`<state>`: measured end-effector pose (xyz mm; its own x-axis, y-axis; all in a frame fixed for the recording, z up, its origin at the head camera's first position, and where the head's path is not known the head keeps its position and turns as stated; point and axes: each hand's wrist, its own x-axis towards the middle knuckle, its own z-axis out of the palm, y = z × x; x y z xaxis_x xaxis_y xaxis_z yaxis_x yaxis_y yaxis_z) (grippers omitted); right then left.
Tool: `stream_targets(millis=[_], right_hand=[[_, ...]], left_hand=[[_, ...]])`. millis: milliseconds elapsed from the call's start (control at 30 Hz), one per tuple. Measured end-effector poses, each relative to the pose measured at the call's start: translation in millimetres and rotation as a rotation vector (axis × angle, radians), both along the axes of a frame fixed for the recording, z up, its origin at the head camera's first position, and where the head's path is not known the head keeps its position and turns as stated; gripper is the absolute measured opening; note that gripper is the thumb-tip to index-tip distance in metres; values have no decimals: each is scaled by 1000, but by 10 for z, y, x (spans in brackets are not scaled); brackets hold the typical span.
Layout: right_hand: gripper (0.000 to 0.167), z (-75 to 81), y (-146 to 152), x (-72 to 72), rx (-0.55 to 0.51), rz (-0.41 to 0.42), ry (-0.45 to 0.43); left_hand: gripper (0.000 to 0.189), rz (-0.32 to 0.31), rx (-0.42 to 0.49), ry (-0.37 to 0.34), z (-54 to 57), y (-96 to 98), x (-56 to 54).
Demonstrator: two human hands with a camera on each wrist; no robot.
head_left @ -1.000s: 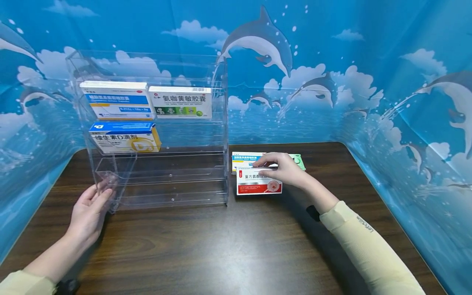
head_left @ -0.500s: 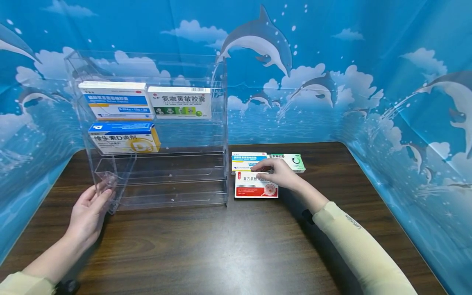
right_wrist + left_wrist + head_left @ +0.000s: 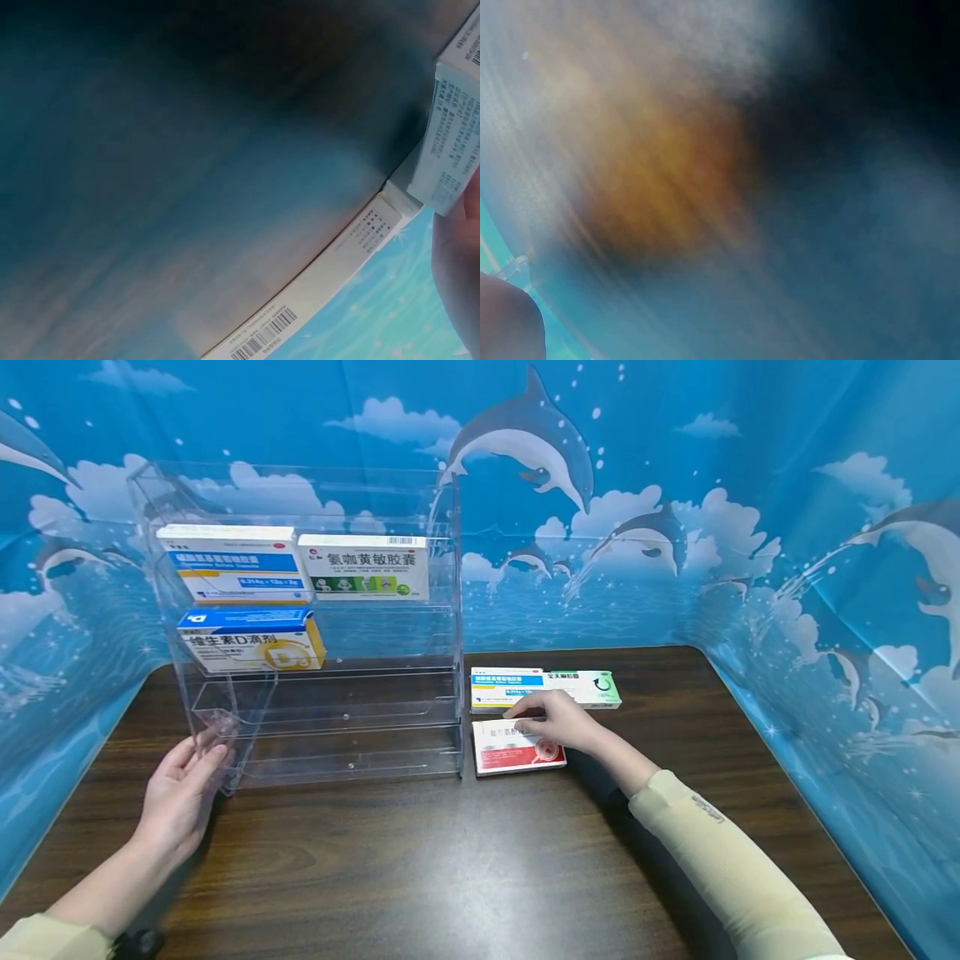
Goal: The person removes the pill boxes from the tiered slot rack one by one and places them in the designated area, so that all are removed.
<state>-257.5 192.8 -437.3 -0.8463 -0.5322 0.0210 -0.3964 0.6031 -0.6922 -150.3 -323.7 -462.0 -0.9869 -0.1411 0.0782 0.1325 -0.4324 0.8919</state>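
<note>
My left hand (image 3: 180, 789) grips the lower left side of a clear acrylic display rack (image 3: 352, 767). On the right, my right hand (image 3: 558, 720) pinches the upper edge of a red-and-white medicine box (image 3: 510, 760), which leans back low over the table. Behind it lie a blue, white and yellow medicine box (image 3: 489, 687) and a green-and-white medicine box (image 3: 603, 689), side by side. The right wrist view has the held box (image 3: 454, 127) at its right edge, above a fingertip. The left wrist view is mostly blurred.
Three medicine boxes stand in the rack: a blue-and-white one (image 3: 236, 568) and a green-and-white one (image 3: 367, 568) on an upper tier, a vitamin D box (image 3: 255, 643) below. A dolphin-print curtain (image 3: 637, 485) surrounds the wooden table (image 3: 450, 877).
The red-and-white box has come down and slightly toward me, tipping backward, with my right hand at its top edge. More of the boxes behind shows. My left hand has stayed on the rack.
</note>
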Motion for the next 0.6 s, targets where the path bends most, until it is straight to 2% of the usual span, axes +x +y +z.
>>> stream_targets(millis=[200, 467, 600], right_hand=[[21, -14, -37, 16, 0, 7, -8], [24, 71, 36, 135, -48, 1, 49], [30, 89, 90, 204, -27, 17, 73]], left_hand=[[34, -2, 10, -15, 1, -13, 7], [34, -9, -2, -47, 11, -17, 3], [34, -14, -3, -57, 15, -22, 1]])
